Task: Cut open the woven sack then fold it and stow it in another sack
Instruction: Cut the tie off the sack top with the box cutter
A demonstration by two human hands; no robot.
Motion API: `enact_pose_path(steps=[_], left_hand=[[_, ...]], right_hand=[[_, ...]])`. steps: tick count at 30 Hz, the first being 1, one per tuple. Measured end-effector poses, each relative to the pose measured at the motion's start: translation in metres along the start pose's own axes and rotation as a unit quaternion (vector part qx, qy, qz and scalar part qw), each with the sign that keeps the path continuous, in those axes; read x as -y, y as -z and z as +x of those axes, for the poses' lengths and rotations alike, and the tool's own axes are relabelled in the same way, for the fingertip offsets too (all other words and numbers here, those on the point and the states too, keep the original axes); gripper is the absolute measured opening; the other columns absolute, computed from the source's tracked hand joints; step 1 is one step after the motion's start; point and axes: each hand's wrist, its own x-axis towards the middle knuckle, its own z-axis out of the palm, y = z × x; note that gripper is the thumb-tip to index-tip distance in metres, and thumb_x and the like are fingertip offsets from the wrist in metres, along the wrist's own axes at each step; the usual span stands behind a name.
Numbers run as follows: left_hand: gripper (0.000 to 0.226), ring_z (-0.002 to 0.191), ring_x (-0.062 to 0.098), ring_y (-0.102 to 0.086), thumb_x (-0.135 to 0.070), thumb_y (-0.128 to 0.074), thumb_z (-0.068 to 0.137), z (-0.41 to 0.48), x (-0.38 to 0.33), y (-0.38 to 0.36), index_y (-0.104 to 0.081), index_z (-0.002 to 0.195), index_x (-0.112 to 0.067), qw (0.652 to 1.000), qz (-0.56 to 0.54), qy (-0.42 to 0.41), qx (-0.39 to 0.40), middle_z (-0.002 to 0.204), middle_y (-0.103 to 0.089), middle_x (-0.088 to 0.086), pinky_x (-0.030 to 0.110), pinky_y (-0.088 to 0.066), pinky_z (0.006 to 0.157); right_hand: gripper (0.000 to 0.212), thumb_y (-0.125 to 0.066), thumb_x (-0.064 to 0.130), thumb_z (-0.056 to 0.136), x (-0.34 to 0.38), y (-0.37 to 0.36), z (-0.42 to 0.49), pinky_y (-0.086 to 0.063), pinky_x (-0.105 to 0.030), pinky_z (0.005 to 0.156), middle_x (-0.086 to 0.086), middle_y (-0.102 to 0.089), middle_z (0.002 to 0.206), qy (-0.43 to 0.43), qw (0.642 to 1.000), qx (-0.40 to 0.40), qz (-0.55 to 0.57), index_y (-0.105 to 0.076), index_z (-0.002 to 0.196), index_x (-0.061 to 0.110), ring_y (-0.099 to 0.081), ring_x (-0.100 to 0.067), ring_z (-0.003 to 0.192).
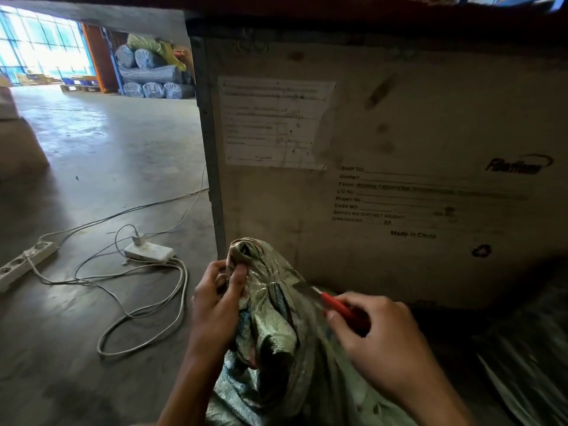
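A crumpled greenish-grey woven sack [276, 339] stands bunched up in front of me, low in the middle of the view. My left hand [215, 309] pinches its gathered top end between thumb and fingers. My right hand [378, 342] holds a red-handled utility knife [335, 305]. The knife's blade lies against the sack's right side, just below the bunched top. Another dark, shiny sack [528, 364] lies at the lower right, partly cut off by the frame.
A large wooden shipping crate [399, 133] with a paper label and printed text stands right behind the sack. On the concrete floor at the left lie two white power strips [149, 251] with looping cables. Wrapped rolls [150, 72] are stacked far back.
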Motion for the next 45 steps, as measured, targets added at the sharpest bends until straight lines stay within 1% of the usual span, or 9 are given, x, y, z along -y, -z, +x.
enact_pose_path(steps=[11,17,24,29,32,36,39,42,45], left_hand=[[0.029,0.071,0.021,-0.060,-0.026,-0.061,0.097,-0.018,-0.016,-0.019,-0.072,0.102,0.000,0.986,-0.084,-0.012,0.145,0.081,-0.068,0.014,0.027,-0.052,0.059],[0.059,0.050,0.003,-0.051,-0.074,-0.081,0.056,0.001,-0.021,0.003,-0.082,0.078,-0.019,0.975,-0.072,0.045,0.205,0.062,-0.061,0.001,0.013,-0.037,0.046],[0.046,0.099,0.018,-0.077,-0.035,-0.077,0.079,-0.013,-0.043,0.016,-0.068,0.123,-0.028,0.945,0.000,0.039,0.324,0.113,-0.079,0.003,0.032,-0.063,0.082],[0.087,0.117,0.015,-0.057,-0.066,-0.078,0.059,-0.005,-0.019,0.013,-0.053,0.137,-0.036,0.921,0.371,-0.101,0.061,0.123,-0.065,-0.010,0.038,-0.051,0.094],[0.061,0.101,0.026,-0.049,-0.048,-0.087,0.055,-0.014,-0.016,-0.004,-0.063,0.102,-0.017,0.853,0.482,-0.134,-0.148,0.104,-0.063,0.009,0.030,-0.027,0.076],[0.015,0.062,0.020,-0.062,-0.013,-0.075,0.072,-0.020,-0.014,-0.013,-0.063,0.066,-0.018,0.912,0.364,-0.119,-0.149,0.063,-0.065,-0.003,0.032,-0.042,0.062],[0.005,0.062,0.016,-0.066,-0.023,-0.074,0.089,-0.016,-0.015,-0.008,-0.077,0.090,-0.019,0.995,0.048,0.082,-0.024,0.071,-0.076,0.003,0.027,-0.049,0.053],[0.048,0.092,0.029,-0.076,-0.061,-0.039,0.098,-0.015,-0.021,-0.010,-0.057,0.136,-0.038,0.946,-0.169,0.257,0.101,0.111,-0.077,0.021,0.042,-0.056,0.077],[0.052,0.102,0.028,-0.077,-0.062,-0.053,0.092,-0.023,-0.025,-0.021,-0.058,0.137,-0.038,0.948,-0.153,0.226,0.163,0.121,-0.075,0.018,0.046,-0.060,0.091]], right_hand=[[0.034,-0.086,0.044,0.066,0.013,-0.017,0.006,-0.063,-0.043,0.081,0.005,-0.080,0.085,-0.025,0.938,-0.072,0.339,-0.077,0.093,0.026,-0.077,-0.014,0.081],[0.030,-0.075,0.028,0.079,0.009,0.004,0.010,-0.060,-0.034,0.086,0.001,-0.081,0.100,-0.043,0.889,0.076,0.450,-0.075,0.109,0.022,-0.077,-0.014,0.094],[0.035,-0.078,0.032,0.076,0.002,-0.002,0.014,-0.059,-0.040,0.091,0.004,-0.081,0.100,-0.095,0.897,0.025,0.432,-0.073,0.110,0.026,-0.077,-0.012,0.094],[0.036,-0.081,0.039,0.069,0.003,0.001,0.014,-0.060,-0.032,0.083,0.009,-0.080,0.097,-0.065,0.924,0.008,0.376,-0.075,0.104,0.030,-0.076,-0.006,0.091],[0.019,-0.083,0.028,0.073,0.006,0.000,0.011,-0.056,-0.016,0.068,0.008,-0.080,0.090,-0.027,0.933,0.021,0.358,-0.078,0.092,0.029,-0.076,-0.005,0.084],[0.017,-0.083,0.024,0.077,0.010,-0.002,0.006,-0.057,-0.017,0.068,0.003,-0.080,0.090,0.011,0.947,0.042,0.318,-0.077,0.093,0.023,-0.076,-0.008,0.083],[0.019,-0.083,0.030,0.076,0.009,-0.003,0.006,-0.059,-0.023,0.074,0.007,-0.080,0.088,0.007,0.959,-0.002,0.282,-0.077,0.094,0.027,-0.075,-0.006,0.083],[0.021,-0.085,0.035,0.073,0.010,-0.005,0.004,-0.058,-0.025,0.072,0.006,-0.079,0.085,0.001,0.964,-0.009,0.264,-0.077,0.091,0.027,-0.075,-0.007,0.080],[0.027,-0.087,0.037,0.070,0.012,-0.001,0.000,-0.054,-0.020,0.067,0.002,-0.079,0.083,-0.030,0.958,0.033,0.283,-0.079,0.091,0.023,-0.075,-0.007,0.079]])
